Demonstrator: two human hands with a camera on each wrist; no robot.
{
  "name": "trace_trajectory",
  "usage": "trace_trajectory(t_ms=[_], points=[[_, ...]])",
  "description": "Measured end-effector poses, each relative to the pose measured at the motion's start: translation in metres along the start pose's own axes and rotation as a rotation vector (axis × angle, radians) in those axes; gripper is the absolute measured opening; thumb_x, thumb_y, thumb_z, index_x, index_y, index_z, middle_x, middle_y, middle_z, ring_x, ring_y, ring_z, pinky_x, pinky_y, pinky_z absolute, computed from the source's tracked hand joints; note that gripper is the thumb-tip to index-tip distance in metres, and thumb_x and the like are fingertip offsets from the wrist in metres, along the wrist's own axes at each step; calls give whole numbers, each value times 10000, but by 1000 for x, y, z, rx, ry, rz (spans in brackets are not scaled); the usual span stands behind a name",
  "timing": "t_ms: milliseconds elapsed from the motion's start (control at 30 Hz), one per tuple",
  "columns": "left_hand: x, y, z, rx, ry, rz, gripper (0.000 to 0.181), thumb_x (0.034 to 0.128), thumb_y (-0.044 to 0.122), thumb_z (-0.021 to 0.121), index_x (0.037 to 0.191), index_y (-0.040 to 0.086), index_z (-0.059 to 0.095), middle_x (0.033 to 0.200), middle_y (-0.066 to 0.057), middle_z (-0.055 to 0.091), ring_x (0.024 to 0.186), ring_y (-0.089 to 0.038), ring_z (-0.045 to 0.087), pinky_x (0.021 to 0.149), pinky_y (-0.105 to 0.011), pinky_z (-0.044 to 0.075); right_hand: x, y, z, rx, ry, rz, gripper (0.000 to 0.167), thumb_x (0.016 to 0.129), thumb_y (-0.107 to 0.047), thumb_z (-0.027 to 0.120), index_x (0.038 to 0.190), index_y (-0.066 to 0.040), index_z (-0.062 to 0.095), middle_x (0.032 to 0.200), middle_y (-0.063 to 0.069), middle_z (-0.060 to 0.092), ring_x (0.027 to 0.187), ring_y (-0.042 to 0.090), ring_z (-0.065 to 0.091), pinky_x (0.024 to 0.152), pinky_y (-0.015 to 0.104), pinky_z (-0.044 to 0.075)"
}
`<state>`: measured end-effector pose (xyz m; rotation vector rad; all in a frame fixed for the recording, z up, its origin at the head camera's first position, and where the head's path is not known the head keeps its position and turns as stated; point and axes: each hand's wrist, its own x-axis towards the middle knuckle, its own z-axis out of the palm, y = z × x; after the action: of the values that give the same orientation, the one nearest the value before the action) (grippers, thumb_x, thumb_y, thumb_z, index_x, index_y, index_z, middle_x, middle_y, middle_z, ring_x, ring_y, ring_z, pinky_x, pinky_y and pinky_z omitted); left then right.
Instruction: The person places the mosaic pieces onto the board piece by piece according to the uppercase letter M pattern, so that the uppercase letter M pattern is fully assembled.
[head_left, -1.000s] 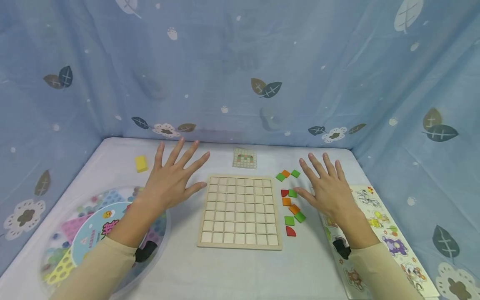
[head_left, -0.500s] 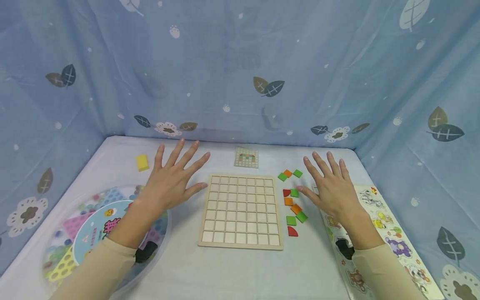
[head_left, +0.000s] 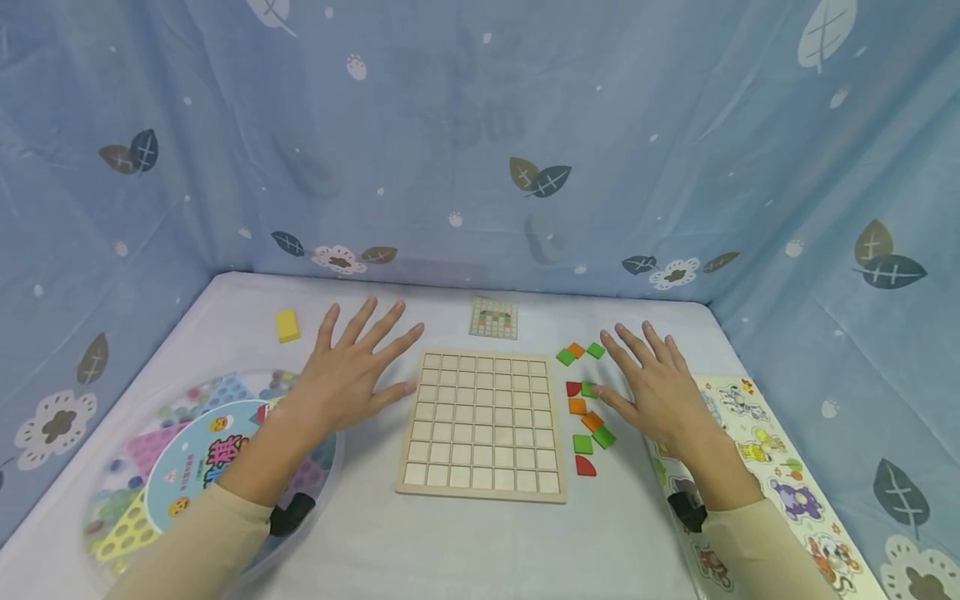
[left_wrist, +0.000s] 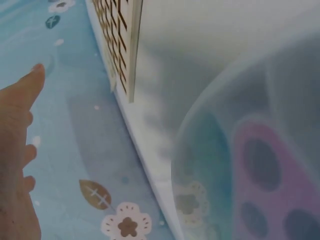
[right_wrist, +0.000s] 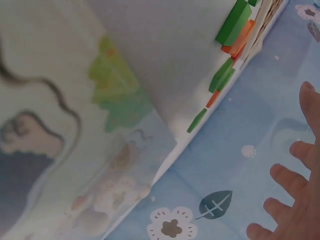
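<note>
My left hand [head_left: 341, 375] is spread with straight fingers left of a wooden grid board [head_left: 483, 425], holding nothing. On the other side, my right hand [head_left: 660, 392] is also spread and holds nothing; its thumb tip is close to a green square tile [head_left: 588, 389]. Several loose tiles lie along the board's right edge, among them an orange tile [head_left: 577, 406] and a red quarter-round tile [head_left: 585, 466]. Behind the board lies a small pattern card [head_left: 494, 318] with a coloured grid. Both wrist views show the fingers apart, with nothing between them.
A round clear container [head_left: 337, 467] with a printed label stands under my left forearm. Beneath the right forearm lies a board with animal pictures [head_left: 795, 500]. A yellow block [head_left: 287, 326] sits at the back left. Blue patterned curtain [head_left: 480, 142] encloses the white table [head_left: 480, 542].
Both hands have come slightly lower in the head view, toward the person. The fingers stay spread. Board, tiles and card keep their places, apart from a small shift of the camera.
</note>
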<state>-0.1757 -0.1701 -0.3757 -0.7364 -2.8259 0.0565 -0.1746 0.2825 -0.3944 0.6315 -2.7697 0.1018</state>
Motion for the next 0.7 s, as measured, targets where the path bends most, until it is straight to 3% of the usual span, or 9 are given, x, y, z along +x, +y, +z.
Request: trace_trajectory(t_ms=[233, 500, 700], points=[[-4, 4, 8, -54, -65, 20, 798, 969, 688, 518, 1635, 380, 204, 1741, -1, 87, 1593, -331, 34, 1213, -660, 11, -2, 0, 4, 115, -4, -47, 763, 925, -405, 749, 1555, -112, 431, 1564, 184, 460, 1474, 516, 291, 1139, 694, 256], [-10, 9, 13, -128, -95, 50, 812, 953, 666, 576, 1628, 338, 266, 1728, -31, 166, 1576, -354, 146, 1217, -649, 92, -5, -3, 3, 258, -122, -48, 678, 980, -346, 703, 1557, -128, 423, 1573, 147, 448, 1486, 476, 278, 1129, 692, 279], [-14, 13, 15, -167, -144, 63, 825, 939, 663, 600, 1621, 308, 301, 1719, -51, 203, 1562, -377, 188, 1206, -653, 156, -9, -9, 6, 320, -178, -60, 621, 967, -299, 728, 1512, -118, 492, 1502, 126, 532, 1353, 385, 444, 1065, 623, 411]])
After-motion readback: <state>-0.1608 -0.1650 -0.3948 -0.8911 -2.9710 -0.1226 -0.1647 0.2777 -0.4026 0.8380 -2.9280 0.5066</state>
